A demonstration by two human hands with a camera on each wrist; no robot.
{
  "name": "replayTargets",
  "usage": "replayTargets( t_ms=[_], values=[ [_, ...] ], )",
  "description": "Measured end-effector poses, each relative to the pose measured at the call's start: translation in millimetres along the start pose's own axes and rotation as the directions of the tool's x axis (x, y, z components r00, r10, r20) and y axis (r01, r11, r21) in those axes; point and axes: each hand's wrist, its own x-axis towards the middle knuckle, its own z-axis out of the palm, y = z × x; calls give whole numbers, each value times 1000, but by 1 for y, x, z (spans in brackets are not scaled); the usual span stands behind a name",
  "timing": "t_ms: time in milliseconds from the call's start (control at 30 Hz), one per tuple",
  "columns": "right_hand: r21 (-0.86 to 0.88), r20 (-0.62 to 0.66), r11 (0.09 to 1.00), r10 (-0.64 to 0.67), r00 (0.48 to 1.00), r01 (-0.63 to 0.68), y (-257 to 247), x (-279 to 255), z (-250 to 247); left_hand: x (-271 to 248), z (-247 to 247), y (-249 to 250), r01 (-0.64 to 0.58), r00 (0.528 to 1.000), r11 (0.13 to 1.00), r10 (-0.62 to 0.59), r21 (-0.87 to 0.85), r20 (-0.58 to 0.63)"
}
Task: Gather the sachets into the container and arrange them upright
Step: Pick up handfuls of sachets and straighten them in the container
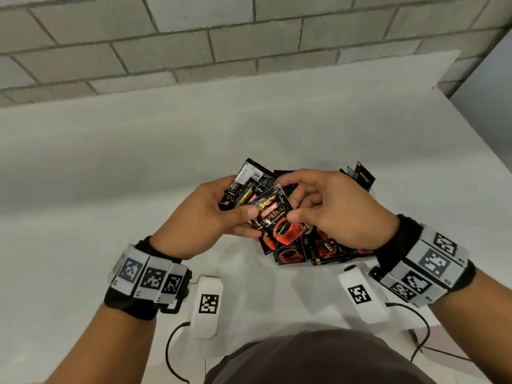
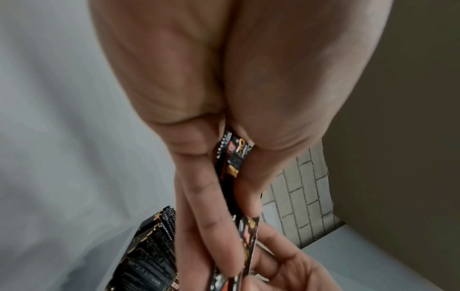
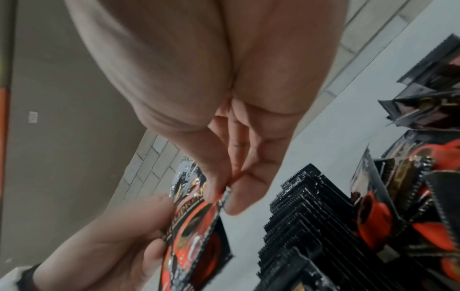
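My left hand (image 1: 238, 209) grips a fanned bundle of several black sachets (image 1: 249, 178) above the white table (image 1: 110, 162). My right hand (image 1: 288, 199) pinches the front sachet (image 1: 279, 225), black with a red cup, by its right edge between thumb and fingers. In the right wrist view the pinch (image 3: 224, 196) sits on that sachet (image 3: 196, 226). The left wrist view shows my fingers (image 2: 206, 196) clamped on the bundle's edge (image 2: 234, 155). A loose pile of sachets (image 1: 318, 250) lies under my hands. A row of sachets (image 3: 298, 216) stands on edge. No container walls can be made out.
More sachets (image 1: 361, 176) stand behind my right hand. Two white tagged blocks (image 1: 206, 303) (image 1: 360, 292) with black cables lie at the near edge. A grey brick wall (image 1: 194, 37) backs the table, which ends at the right (image 1: 471, 128).
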Motion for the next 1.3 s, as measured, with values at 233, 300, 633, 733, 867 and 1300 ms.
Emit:
replayTargets(
  t_ms=[233, 300, 633, 733, 867, 1300],
  values=[
    [-151, -27, 988, 14, 1000, -18, 17, -6, -9, -2, -17, 0, 1, 987, 1000, -4, -16, -161],
    [-225, -20, 973, 41, 999, -44, 22, -10, -11, -4, -29, 1, -1, 974, 1000, 4, 13, -228],
    [-225, 58, 960, 184, 981, -167, 42, -8, 13, -9, -33, -5, 55, 969, 989, -19, 140, -245],
    [-286, 69, 947, 171, 983, -144, 47, -6, 19, -8, -31, -6, 62, 971, 985, -22, 160, -238],
    [-351, 86, 926, 184, 979, -143, 44, -6, 16, -8, -27, -5, 58, 974, 984, -20, 166, -224],
    [-69, -82, 997, -48, 995, 42, 2, -1, 15, 1, 2, 4, 4, 997, 997, 2, 73, -81]
  ],
)
